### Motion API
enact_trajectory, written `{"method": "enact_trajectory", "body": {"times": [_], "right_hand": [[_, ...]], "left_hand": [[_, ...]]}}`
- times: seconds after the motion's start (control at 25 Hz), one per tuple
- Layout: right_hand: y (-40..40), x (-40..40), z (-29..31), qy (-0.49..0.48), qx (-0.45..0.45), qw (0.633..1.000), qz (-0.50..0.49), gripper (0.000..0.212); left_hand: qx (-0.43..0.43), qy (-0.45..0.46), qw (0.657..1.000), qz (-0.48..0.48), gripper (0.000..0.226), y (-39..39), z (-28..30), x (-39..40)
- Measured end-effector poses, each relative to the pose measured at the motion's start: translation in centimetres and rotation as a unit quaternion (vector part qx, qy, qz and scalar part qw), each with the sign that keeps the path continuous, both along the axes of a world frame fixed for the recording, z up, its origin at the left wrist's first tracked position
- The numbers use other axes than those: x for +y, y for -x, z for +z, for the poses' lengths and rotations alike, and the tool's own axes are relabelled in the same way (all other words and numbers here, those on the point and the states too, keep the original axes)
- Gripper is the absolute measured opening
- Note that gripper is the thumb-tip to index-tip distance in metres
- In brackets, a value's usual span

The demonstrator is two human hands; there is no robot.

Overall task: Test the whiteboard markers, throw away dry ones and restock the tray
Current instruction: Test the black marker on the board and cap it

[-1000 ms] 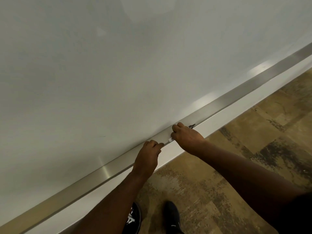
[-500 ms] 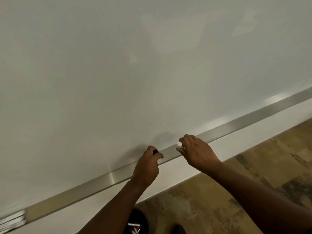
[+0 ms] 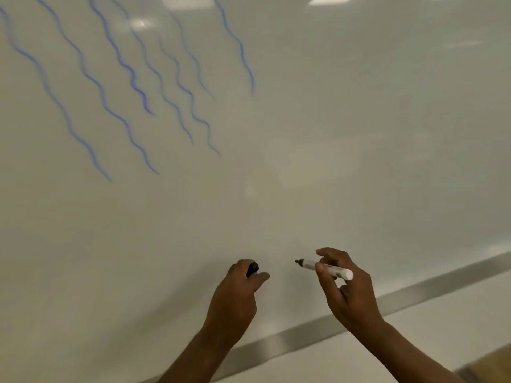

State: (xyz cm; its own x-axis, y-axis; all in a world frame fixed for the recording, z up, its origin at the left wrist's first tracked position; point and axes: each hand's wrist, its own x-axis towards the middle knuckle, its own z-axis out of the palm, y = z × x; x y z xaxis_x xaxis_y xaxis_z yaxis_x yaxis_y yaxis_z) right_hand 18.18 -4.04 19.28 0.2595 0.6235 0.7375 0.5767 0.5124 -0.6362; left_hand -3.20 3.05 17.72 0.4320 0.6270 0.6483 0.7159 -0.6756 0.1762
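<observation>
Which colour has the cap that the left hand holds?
Black. The cap shows in the head view, gripped in the left hand.

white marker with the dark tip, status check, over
Right hand pinches uncapped white-barrelled marker, dark tip off the white whiteboard. Left hand grips black cap. Nothing in the way; blue wavy lines upper left.
</observation>
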Motion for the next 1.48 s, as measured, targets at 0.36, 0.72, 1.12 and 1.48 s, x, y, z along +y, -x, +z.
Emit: {"method": "enact_trajectory", "body": {"times": [0.36, 0.72, 1.12, 1.48], "right_hand": [[2.2, 3.3, 17.3, -0.194, -0.006, 0.981, -0.032, 0.023], [1.3, 8.5, 32.5, -0.258, -0.073, 0.963, -0.016, 0.021], [2.4, 12.9, 46.4, -0.326, -0.073, 0.942, -0.008, 0.016], [2.1, 14.8, 47.4, -0.319, -0.054, 0.946, -0.012, 0.022]], "left_hand": [[0.001, -0.182, 0.983, 0.013, 0.054, 2.5, 19.0, 1.5], [0.054, -0.418, 0.897, 0.130, 0.045, -1.0, 31.7, 4.7], [0.065, -0.442, 0.866, 0.224, 0.035, -1.1, 39.6, 7.0], [0.034, -0.455, 0.865, 0.211, 0.026, -1.2, 39.6, 7.1]]}}
